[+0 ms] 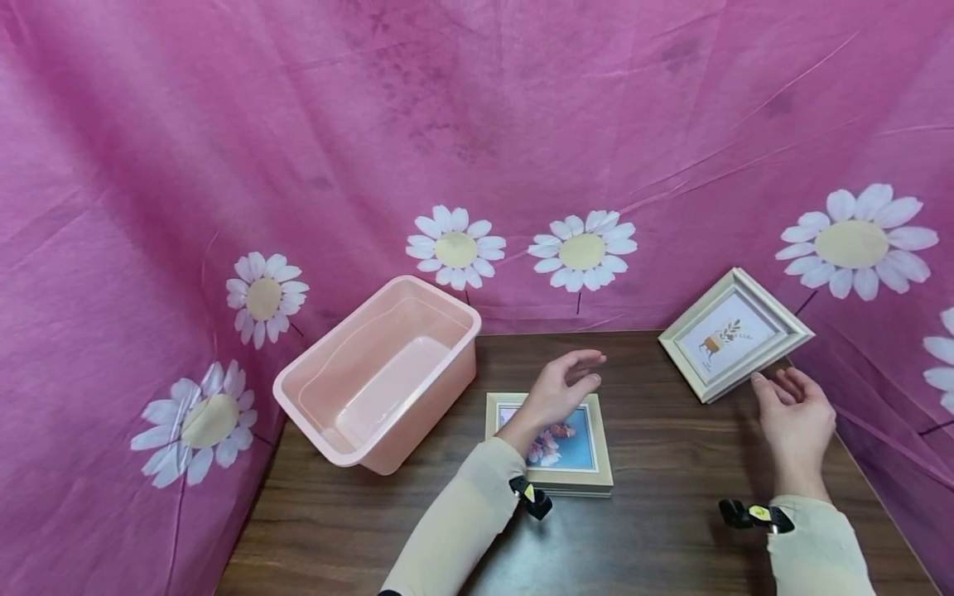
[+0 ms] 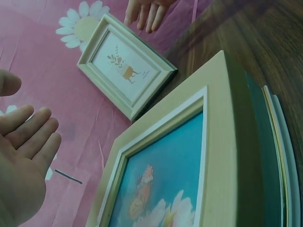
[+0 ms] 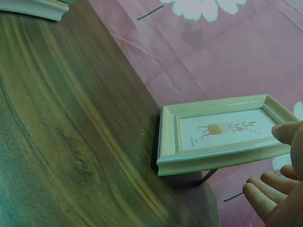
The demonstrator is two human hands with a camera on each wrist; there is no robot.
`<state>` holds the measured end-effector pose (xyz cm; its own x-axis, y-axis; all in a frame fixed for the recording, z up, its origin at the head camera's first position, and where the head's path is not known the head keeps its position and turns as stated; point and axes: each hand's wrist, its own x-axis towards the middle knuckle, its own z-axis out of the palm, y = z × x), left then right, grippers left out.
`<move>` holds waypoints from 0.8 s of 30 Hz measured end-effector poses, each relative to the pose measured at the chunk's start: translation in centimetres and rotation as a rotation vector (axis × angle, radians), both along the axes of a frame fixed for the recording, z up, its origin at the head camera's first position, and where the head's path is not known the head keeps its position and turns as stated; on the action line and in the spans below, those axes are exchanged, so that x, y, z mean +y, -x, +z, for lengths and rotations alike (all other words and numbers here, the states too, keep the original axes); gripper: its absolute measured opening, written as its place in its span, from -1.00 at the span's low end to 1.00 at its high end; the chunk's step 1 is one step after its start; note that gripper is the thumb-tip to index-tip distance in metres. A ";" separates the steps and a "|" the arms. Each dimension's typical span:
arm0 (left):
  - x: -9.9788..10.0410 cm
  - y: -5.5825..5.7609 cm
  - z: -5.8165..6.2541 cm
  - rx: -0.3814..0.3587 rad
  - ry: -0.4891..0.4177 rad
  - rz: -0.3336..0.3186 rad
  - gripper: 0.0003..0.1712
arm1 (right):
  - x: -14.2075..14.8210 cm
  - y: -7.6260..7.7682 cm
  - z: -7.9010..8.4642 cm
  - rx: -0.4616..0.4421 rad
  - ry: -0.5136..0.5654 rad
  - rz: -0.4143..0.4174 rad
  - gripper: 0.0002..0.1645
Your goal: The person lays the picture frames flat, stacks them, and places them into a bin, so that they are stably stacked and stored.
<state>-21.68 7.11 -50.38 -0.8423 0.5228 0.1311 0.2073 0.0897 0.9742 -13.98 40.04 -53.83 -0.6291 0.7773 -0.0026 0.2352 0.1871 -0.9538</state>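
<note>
In the head view, we see a dark brown wood-grain table (image 1: 656,530) set against a magenta cloth printed with white daisies (image 1: 484,124). A pale pink, rectangular plastic bin (image 1: 440,397) stands on the left. Near the middle lies a cream picture frame with a blue flower print (image 1: 577,443), face up. The left hand (image 1: 559,393) is above it, fingers loosely extended, thumb apart, holding nothing. At the back right, a cream rectangular frame with a white plant print (image 1: 734,335) stands tilted on the table. The right hand (image 1: 797,418) is just beside its lower right edge, fingers lightly bent and not wrapped round anything; we cannot tell whether the thumb touches it.

In the left wrist view, we find the left hand's palm and spread-apart thumb at the left, its fingers nearly straight. The blue-print frame fills the foreground, layered edges showing along its side.

In the right wrist view, we see the right hand's thumb overlapping the far end of the plant-print frame, with the other fingers lower and a gap between. A thin dark leg (image 3: 208,175) shows beneath that frame.
</note>
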 end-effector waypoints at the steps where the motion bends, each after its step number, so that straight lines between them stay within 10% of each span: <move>1: 0.1 0.0 0.0 0.003 0.005 -0.005 -0.48 | 0.1 0.1 -0.1 -0.028 -0.015 0.003 -0.22; 8: 0.9 0.1 0.2 0.012 0.054 -0.033 -0.48 | 0.5 0.9 -0.4 -0.167 -0.124 0.040 -0.14; 24: 1.6 0.0 0.2 -0.014 0.081 -0.047 -0.50 | 1.0 1.9 -1.4 -0.138 -0.108 0.044 -0.38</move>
<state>-21.70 8.73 -50.21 -0.8182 0.5700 0.0748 0.1994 0.1593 0.9669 -15.87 41.05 -55.27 -0.6621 0.7494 -0.0089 0.3515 0.3001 -0.8868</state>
